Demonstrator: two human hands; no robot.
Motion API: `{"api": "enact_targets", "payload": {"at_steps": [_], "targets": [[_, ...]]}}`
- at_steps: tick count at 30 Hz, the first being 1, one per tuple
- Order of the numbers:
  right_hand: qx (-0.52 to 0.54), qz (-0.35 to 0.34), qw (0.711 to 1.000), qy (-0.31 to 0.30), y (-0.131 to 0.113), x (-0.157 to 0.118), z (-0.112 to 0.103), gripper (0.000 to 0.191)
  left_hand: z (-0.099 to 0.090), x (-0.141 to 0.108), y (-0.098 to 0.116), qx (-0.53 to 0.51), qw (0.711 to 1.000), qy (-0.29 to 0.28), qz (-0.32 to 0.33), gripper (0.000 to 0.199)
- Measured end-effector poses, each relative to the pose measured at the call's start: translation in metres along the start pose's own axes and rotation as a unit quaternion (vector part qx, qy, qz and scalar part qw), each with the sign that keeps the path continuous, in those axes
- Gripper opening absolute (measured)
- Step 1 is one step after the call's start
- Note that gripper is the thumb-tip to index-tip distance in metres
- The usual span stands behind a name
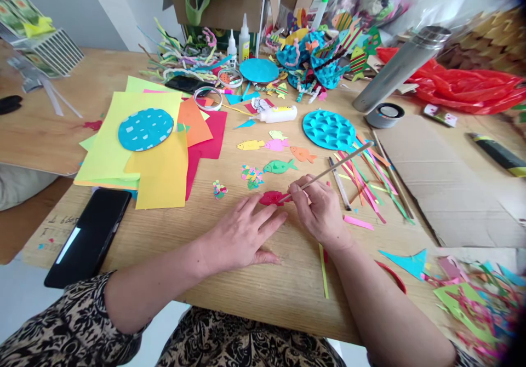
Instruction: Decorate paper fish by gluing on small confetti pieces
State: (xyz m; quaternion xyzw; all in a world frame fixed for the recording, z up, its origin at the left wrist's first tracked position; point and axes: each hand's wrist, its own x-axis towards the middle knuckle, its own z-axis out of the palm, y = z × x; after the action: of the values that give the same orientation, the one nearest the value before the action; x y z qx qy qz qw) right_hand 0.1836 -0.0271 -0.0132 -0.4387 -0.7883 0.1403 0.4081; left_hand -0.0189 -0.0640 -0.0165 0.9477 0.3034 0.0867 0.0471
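On the wooden table lies a red paper fish. My left hand rests flat beside it, fingers stretched out, with fingertips at the fish's lower edge. Between the closed fingers of my right hand is a thin wooden stick, slanted so that its lower tip meets the red fish. Above are a green paper fish, an orange paper fish, a pink one and a yellow one. Small piles of paper bits sit left of the green fish.
Coloured paper sheets and a phone lie to the left. A scalloped blue disc, paper strips, cardboard and a steel flask stand or lie to the right. A white glue bottle lies behind the fish.
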Motion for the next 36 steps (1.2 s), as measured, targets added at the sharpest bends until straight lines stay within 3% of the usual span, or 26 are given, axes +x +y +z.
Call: {"api": "enact_targets", "payload": {"at_steps": [5,18,25,30,36], "targets": [[0.017,0.028,0.999,0.028,0.0015,-0.0027,-0.0011,0.02,0.0004,-0.0004,0.0002,0.008,1.0,0.001,0.0,0.08],[-0.002,0.014,1.0,-0.004,0.0004,-0.0002,0.0007,0.02,0.0006,-0.0004,0.0004,0.006,1.0,0.007,-0.001,0.082],[0.013,0.033,0.999,0.037,0.0013,-0.0035,-0.0007,0.02,0.0015,-0.0008,0.0001,0.012,1.0,0.006,0.001,0.08],[0.004,0.014,1.0,0.007,0.0016,-0.0012,0.0009,0.02,0.0014,-0.0007,0.0,0.008,1.0,0.006,0.002,0.082],[0.005,0.036,0.999,0.041,-0.0007,-0.0011,0.0,0.02,0.0023,-0.001,0.0003,0.012,1.0,0.01,0.001,0.081]]}}
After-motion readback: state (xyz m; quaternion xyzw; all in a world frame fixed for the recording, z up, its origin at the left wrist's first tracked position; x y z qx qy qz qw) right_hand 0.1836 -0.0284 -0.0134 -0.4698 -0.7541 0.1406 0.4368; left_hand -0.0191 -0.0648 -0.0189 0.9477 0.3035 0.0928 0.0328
